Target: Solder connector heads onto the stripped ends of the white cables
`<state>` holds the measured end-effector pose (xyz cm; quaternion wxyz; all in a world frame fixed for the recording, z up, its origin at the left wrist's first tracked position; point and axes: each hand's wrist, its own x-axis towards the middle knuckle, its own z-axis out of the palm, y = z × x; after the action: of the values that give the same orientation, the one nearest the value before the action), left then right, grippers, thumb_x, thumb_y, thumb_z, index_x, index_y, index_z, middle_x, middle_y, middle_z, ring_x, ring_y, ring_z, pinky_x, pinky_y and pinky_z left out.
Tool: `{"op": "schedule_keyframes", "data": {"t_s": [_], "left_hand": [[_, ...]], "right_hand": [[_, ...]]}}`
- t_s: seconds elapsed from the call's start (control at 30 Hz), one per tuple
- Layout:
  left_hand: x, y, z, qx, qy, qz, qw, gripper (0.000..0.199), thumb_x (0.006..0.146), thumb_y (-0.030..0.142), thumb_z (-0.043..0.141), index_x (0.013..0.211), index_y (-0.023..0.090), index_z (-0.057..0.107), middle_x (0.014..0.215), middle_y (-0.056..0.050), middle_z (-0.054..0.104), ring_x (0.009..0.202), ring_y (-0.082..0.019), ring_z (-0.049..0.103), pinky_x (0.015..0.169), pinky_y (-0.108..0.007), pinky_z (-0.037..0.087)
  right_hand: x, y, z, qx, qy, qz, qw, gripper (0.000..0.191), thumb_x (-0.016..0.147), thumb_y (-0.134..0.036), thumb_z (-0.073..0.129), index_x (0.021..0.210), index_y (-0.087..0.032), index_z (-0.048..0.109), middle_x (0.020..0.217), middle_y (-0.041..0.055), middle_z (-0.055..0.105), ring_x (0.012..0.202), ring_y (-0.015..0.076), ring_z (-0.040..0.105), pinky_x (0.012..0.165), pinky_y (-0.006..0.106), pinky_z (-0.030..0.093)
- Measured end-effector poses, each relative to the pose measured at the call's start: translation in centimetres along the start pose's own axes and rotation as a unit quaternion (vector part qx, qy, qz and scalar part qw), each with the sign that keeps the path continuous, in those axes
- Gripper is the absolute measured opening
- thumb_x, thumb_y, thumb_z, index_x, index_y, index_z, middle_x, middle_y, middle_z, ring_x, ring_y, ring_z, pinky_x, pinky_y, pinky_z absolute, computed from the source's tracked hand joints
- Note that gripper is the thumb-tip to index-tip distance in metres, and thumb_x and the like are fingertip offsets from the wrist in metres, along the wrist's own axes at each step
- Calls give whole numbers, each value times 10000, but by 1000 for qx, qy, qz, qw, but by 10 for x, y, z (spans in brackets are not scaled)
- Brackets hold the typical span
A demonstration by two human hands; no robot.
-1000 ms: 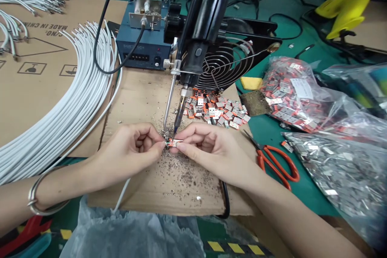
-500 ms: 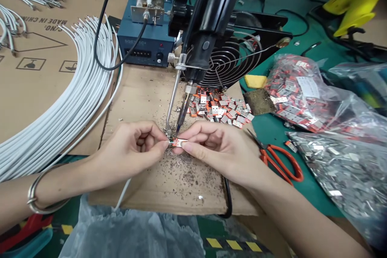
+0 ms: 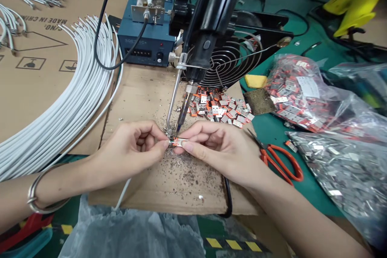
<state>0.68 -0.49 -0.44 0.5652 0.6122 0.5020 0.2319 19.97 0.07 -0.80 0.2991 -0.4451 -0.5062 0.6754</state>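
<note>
Between my thumb and forefinger, my right hand point(image 3: 208, 141) pinches a USB connector point(image 3: 179, 142), silver metal with an orange-red end. My left hand point(image 3: 143, 141) pinches the end of a white cable point(image 3: 123, 194), whose tail hangs down past the cardboard's front edge. The thin wires at the cable's end meet the orange end of the connector, mostly covered by my fingertips. Just above this joint stand the soldering iron tip point(image 3: 180, 123) and the bent solder feed tube point(image 3: 171, 109). Whether the tip touches the connector I cannot tell.
Loose USB connectors point(image 3: 223, 109) lie behind my right hand, before a black fan point(image 3: 223, 62). A blue soldering station point(image 3: 145, 44) stands at the back. White cables point(image 3: 90, 84) are bundled left. Orange-handled scissors point(image 3: 281, 163) and plastic bags of parts point(image 3: 335, 169) lie right.
</note>
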Motion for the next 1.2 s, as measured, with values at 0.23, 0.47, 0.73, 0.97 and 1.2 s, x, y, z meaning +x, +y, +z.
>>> {"op": "schedule_keyframes", "data": {"t_s": [0.23,0.47,0.73,0.97,1.2], "left_hand": [[1,-1,-1,17,-2,-37,999,172,804,288,562,720,145,607,509,59,426,459,-61,359,422,-171,282],[0,3,0,-3,12,-4,1000,150,784,249,569,701,135,619,507,56,421,457,-56,355,418,-164,284],[0,2,0,-11,0,1,1000,147,792,257,574,716,137,614,507,55,417,461,-62,349,426,-176,287],[1,1,0,0,-6,-5,1000,151,804,261,564,724,144,617,497,61,404,457,-62,339,425,-179,273],[0,3,-1,0,-3,-13,1000,163,795,260,561,700,138,613,485,63,396,443,-57,330,413,-172,263]], "right_hand": [[2,2,2,-20,11,3,1000,83,729,-207,681,764,-163,620,719,49,745,681,130,699,584,197,515],[0,0,-1,30,2,-6,1000,79,708,-167,702,769,-164,652,697,22,744,664,101,698,600,159,525],[1,0,-1,57,0,-4,998,84,698,-172,725,757,-173,665,680,11,737,643,85,689,586,137,520],[0,0,0,40,9,-5,999,83,693,-174,727,746,-176,663,669,10,731,634,92,687,589,153,524],[0,-1,3,14,22,-13,1000,92,690,-187,720,749,-173,651,673,22,732,639,110,686,574,179,515]]}}
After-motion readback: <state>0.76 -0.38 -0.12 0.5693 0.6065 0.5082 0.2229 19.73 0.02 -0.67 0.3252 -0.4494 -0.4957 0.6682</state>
